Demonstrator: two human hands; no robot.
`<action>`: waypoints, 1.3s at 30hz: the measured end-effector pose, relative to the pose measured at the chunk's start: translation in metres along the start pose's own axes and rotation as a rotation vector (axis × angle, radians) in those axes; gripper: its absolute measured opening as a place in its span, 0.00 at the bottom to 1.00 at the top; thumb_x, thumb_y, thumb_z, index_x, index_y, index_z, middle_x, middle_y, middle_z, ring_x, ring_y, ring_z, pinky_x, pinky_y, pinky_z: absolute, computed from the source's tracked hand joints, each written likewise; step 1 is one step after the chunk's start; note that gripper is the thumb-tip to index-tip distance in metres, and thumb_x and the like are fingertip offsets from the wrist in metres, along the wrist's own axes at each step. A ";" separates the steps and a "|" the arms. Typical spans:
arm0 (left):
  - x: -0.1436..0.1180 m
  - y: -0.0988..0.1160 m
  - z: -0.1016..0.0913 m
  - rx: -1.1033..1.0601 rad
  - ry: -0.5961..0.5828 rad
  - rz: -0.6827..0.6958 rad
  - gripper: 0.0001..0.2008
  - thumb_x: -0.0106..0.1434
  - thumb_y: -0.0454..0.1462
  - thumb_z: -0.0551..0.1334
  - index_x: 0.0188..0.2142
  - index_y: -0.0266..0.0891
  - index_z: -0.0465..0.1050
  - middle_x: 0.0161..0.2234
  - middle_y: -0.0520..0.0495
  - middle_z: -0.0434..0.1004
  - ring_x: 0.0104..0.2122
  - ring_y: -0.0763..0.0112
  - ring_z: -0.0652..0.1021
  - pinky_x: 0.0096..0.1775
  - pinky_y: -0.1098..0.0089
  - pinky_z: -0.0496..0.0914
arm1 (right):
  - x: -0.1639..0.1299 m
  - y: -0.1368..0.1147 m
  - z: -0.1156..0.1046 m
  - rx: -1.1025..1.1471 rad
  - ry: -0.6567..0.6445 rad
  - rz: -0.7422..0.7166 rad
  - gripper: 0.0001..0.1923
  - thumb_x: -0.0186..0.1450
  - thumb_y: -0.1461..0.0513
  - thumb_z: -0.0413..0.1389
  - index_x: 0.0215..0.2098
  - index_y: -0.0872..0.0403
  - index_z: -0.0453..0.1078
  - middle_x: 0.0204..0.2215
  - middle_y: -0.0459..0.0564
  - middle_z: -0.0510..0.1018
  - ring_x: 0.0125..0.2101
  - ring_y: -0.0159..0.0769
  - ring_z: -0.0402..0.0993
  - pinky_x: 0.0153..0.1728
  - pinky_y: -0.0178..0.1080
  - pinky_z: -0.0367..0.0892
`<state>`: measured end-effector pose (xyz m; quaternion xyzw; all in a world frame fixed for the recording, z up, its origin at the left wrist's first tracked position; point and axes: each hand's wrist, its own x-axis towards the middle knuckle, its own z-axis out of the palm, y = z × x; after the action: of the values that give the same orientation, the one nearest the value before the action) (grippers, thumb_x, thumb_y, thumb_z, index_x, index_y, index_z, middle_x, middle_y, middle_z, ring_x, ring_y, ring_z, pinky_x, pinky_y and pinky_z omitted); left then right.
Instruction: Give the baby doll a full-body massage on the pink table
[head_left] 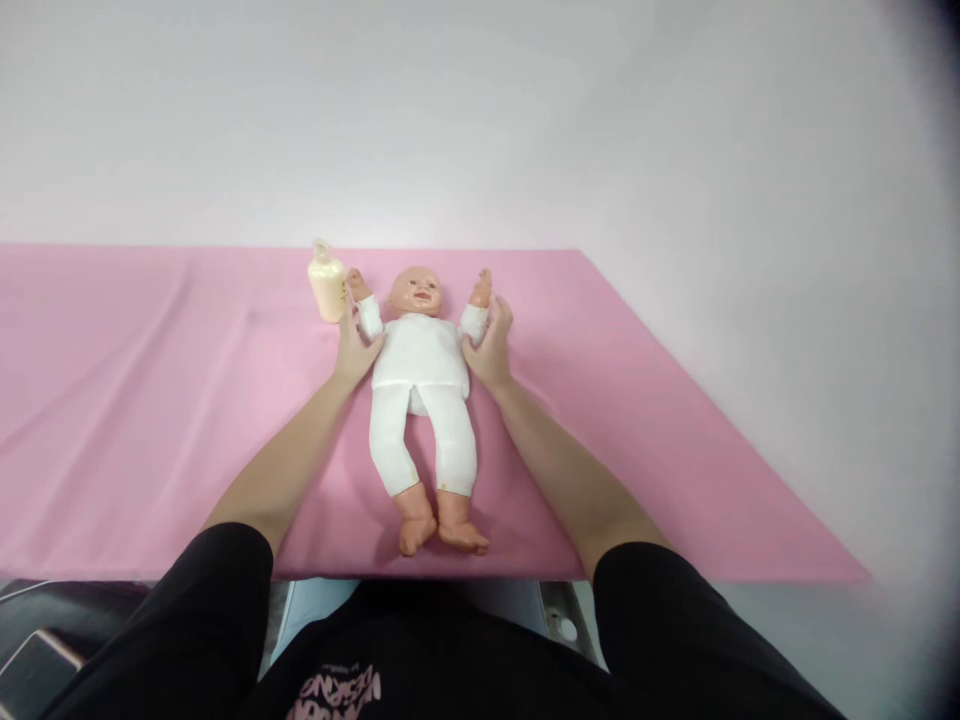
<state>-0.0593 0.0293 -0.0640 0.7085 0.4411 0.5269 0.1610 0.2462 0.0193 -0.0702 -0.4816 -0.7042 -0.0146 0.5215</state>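
A baby doll [420, 352] in a white top and trousers lies on its back on a pink cloth, with its head toward the far edge and bare feet toward me. Both its arms are raised beside its head. My left hand [357, 348] is around the sleeved arm on the left, thumb close to the armpit and fingers along the outer side. On the other side, my right hand [490, 346] holds the other arm the same way. The undersides of both grips are hidden. A pump bottle [328, 288] of pale yellow liquid stands just beyond my left fingers.
The pink cloth [150, 420] covers the table, with creases on the left. A white wall [480, 120] rises behind and to the right. At the lower left, a phone-like device [37, 675] lies on a dark surface below the table edge.
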 end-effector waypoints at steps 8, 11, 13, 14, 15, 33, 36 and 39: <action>-0.010 0.030 -0.013 0.302 -0.052 0.260 0.21 0.61 0.53 0.68 0.46 0.43 0.76 0.47 0.40 0.80 0.51 0.50 0.79 0.60 0.48 0.69 | -0.015 -0.022 -0.004 0.057 -0.061 -0.091 0.41 0.66 0.51 0.57 0.73 0.52 0.49 0.59 0.64 0.70 0.60 0.57 0.69 0.67 0.64 0.64; -0.013 0.034 -0.014 0.314 -0.155 0.379 0.22 0.61 0.54 0.67 0.46 0.42 0.77 0.45 0.39 0.82 0.50 0.49 0.79 0.59 0.48 0.70 | -0.021 -0.028 -0.006 0.081 -0.114 -0.203 0.38 0.69 0.51 0.55 0.73 0.51 0.51 0.59 0.63 0.73 0.57 0.54 0.74 0.63 0.61 0.70; -0.014 0.033 -0.011 0.295 -0.164 0.383 0.25 0.64 0.55 0.64 0.51 0.40 0.75 0.48 0.37 0.82 0.51 0.49 0.79 0.59 0.48 0.70 | -0.022 -0.028 -0.005 0.082 -0.138 -0.255 0.35 0.72 0.53 0.50 0.74 0.51 0.50 0.60 0.63 0.73 0.58 0.53 0.74 0.64 0.61 0.70; -0.013 0.031 -0.009 0.289 -0.157 0.354 0.28 0.67 0.56 0.61 0.55 0.39 0.74 0.51 0.34 0.81 0.53 0.47 0.79 0.60 0.48 0.69 | -0.021 -0.027 -0.004 0.068 -0.144 -0.258 0.34 0.73 0.54 0.48 0.74 0.52 0.50 0.62 0.64 0.71 0.61 0.53 0.72 0.65 0.61 0.68; -0.012 0.029 -0.007 0.287 -0.143 0.313 0.30 0.69 0.56 0.57 0.59 0.37 0.71 0.54 0.32 0.79 0.56 0.46 0.77 0.61 0.46 0.68 | -0.020 -0.026 -0.003 0.044 -0.146 -0.243 0.33 0.74 0.55 0.45 0.75 0.53 0.48 0.65 0.65 0.69 0.65 0.54 0.68 0.68 0.62 0.65; -0.002 -0.032 0.012 0.299 -0.008 -0.089 0.29 0.71 0.52 0.57 0.67 0.44 0.69 0.65 0.36 0.74 0.64 0.40 0.74 0.66 0.35 0.63 | -0.006 0.033 0.016 0.042 -0.332 0.258 0.35 0.76 0.49 0.44 0.75 0.55 0.54 0.78 0.60 0.49 0.78 0.49 0.42 0.76 0.63 0.44; -0.002 -0.034 0.013 0.342 0.008 -0.112 0.29 0.71 0.51 0.57 0.65 0.42 0.71 0.56 0.35 0.82 0.57 0.41 0.79 0.63 0.35 0.66 | -0.004 0.034 0.016 0.020 -0.349 0.277 0.35 0.75 0.48 0.45 0.74 0.57 0.56 0.77 0.62 0.50 0.77 0.49 0.44 0.76 0.61 0.44; -0.002 -0.034 0.013 0.372 -0.021 -0.152 0.30 0.70 0.50 0.57 0.66 0.40 0.70 0.51 0.33 0.84 0.54 0.39 0.80 0.61 0.35 0.66 | -0.003 0.031 0.015 0.029 -0.339 0.285 0.34 0.74 0.50 0.47 0.73 0.57 0.58 0.77 0.61 0.52 0.77 0.49 0.47 0.76 0.60 0.45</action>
<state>-0.0637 0.0502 -0.0937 0.6961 0.5815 0.4150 0.0713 0.2567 0.0423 -0.0941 -0.5640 -0.7069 0.1506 0.3993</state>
